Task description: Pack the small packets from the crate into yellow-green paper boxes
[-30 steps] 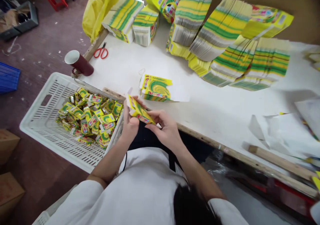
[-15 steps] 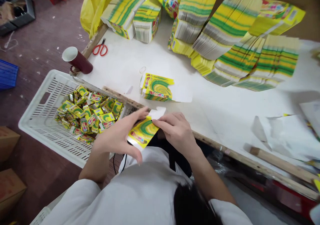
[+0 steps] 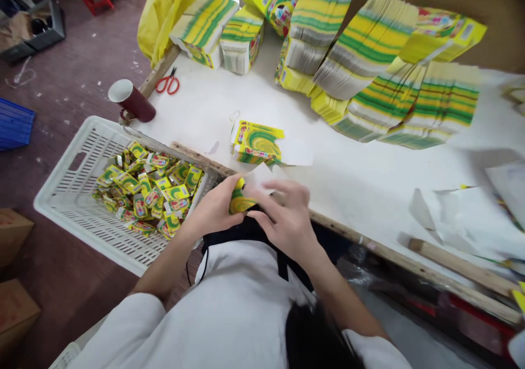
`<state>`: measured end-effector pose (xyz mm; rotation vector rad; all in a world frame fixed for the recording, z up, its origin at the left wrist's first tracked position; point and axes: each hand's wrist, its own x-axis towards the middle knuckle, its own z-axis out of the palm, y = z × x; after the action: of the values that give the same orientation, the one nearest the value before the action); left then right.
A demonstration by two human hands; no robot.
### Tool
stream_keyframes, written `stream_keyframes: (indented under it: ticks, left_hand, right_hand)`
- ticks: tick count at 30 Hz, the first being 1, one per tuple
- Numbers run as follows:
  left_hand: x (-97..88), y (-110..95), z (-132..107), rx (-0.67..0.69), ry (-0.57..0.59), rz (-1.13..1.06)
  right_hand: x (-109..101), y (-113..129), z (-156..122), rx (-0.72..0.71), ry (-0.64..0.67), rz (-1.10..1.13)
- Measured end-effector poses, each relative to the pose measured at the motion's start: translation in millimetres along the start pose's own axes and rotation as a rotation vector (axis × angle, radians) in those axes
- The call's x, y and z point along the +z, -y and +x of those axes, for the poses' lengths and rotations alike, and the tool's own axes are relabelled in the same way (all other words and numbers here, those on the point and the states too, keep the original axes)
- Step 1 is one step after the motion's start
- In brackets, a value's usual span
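Note:
My left hand (image 3: 215, 208) is closed round a small yellow and green printed carton (image 3: 241, 199) at the table's front edge. White flaps stand up from the carton's far end. My right hand (image 3: 285, 213) is at those flaps, its thumb and fingers apart and slightly blurred; whether it grips a flap I cannot make out. Just beyond lies a small stack of flat printed cartons (image 3: 258, 142) on the white table (image 3: 353, 177). To the left, a white plastic basket (image 3: 61, 186) holds many small folded cartons (image 3: 151, 194).
Bundled stacks of flat cartons (image 3: 369, 46) stand along the back of the table. Red-handled scissors (image 3: 167, 83) and a maroon mug (image 3: 137, 104) sit at the left edge. White paper sheets (image 3: 463, 216) and a wooden strip (image 3: 459, 268) lie at the right.
My left hand has closed in round the carton, which has turned with its white flaps upward. My right hand has shifted from pinching its edge to spread fingers at the flaps.

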<state>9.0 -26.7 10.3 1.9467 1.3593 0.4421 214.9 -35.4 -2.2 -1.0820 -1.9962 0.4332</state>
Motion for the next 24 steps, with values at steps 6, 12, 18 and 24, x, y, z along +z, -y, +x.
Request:
stream_keyframes:
  ticks: [6,12,18,24]
  left_hand:
    - [18.4,0,1,0.183,-0.245,0.021]
    - [26.2,-3,5,0.296,-0.242,0.026]
    - [25.1,2,7,0.223,-0.113,0.01]
    - [34.3,10,15,0.23,-0.121,-0.037]
  right_hand:
    - [27,-14,-8,0.455,-0.026,0.65]
    - [37,-14,8,0.572,0.284,1.111]
    - [30,-16,2,0.5,0.309,1.081]
    - [35,-18,-7,0.286,0.193,0.549]
